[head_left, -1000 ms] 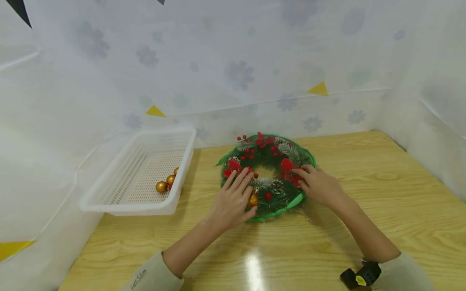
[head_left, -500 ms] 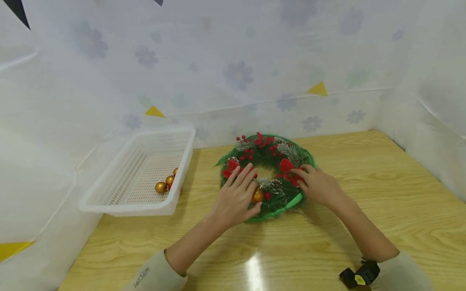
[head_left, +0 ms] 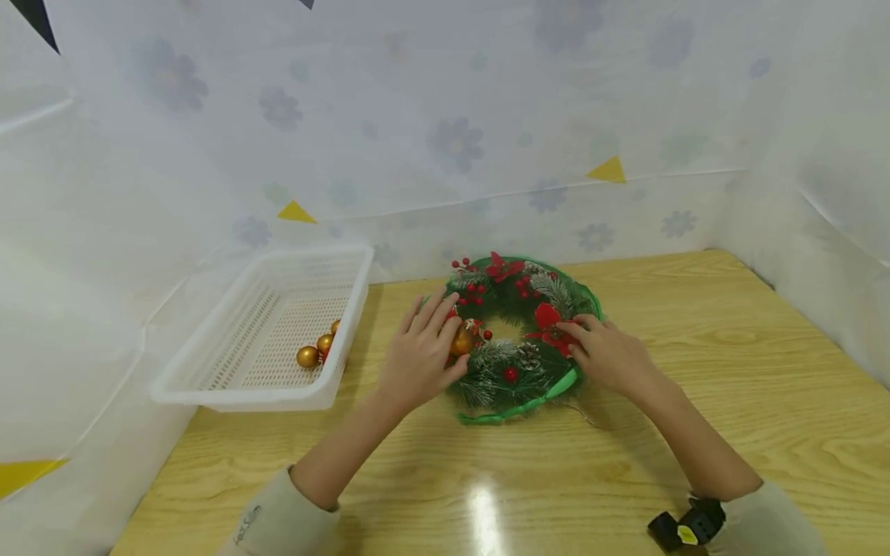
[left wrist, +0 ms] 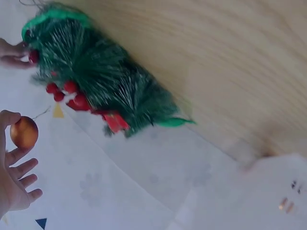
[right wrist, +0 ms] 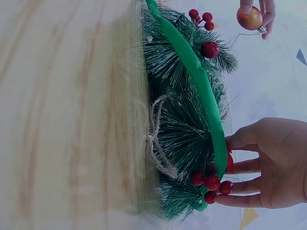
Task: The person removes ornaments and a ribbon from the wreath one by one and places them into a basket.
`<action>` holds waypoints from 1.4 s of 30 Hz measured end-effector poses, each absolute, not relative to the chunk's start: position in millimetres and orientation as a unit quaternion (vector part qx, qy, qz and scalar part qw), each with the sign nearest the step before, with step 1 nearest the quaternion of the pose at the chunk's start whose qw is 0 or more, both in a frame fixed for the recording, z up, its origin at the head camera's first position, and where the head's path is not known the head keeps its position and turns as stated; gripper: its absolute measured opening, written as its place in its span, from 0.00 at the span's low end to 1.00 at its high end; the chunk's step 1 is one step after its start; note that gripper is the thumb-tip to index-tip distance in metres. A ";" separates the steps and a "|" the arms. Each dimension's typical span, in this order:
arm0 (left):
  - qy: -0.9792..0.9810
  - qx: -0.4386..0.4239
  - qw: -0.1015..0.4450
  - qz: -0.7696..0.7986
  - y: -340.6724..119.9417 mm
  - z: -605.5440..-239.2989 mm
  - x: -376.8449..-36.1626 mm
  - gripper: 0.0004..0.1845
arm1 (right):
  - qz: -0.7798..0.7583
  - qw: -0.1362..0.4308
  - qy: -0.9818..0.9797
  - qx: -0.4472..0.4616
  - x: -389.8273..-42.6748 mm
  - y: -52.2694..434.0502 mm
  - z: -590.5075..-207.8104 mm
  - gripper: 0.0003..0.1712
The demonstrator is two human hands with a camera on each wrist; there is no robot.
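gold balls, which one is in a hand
The gold ball pinched by the left hand beside the wreath. The other gold balls lie untouched in the white basket.

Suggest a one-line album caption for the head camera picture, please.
Left hand pinches a shiny gold ball ornament beside the green pine wreath, steadied by the right hand.
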State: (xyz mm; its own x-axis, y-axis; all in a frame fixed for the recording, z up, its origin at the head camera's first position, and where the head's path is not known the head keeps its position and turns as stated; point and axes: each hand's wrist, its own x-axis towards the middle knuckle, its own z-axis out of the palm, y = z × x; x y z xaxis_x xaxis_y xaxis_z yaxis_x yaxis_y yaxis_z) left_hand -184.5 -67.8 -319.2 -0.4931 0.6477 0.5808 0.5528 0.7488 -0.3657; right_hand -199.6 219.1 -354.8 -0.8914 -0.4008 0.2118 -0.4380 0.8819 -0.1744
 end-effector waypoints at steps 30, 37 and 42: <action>-0.965 -0.131 0.195 0.113 -235.2 -296.5 -235.4 0.25 | 0.113 0.079 -0.966 0.217 -200.5 220.0 -356.0 0.21; -0.976 -0.121 0.139 0.118 -268.3 -316.6 -247.0 0.25 | 0.114 0.078 -0.966 0.217 -200.8 219.7 -356.4 0.21; -0.977 -0.123 0.096 0.148 -281.5 -331.8 -253.3 0.25 | 0.116 0.082 -0.966 0.218 -200.8 220.3 -357.4 0.21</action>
